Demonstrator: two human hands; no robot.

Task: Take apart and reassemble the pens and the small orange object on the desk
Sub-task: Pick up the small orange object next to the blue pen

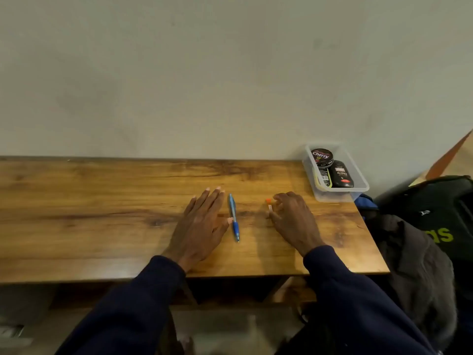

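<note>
A blue pen [234,217] lies on the wooden desk [102,213], its tip pointing toward me. My left hand [202,224] rests flat on the desk just left of the pen, fingers straight, thumb tip touching the pen's barrel. A small orange-capped object [269,204] lies to the right of the pen. My right hand [291,219] sits over it with curled fingers; the fingertips touch it, but how firmly they hold it is not clear.
A clear plastic box [358,180] holding black tins and bottles stands at the desk's back right corner. A dark bag [440,226] and jacket sit beyond the desk's right edge. A wall runs behind the desk.
</note>
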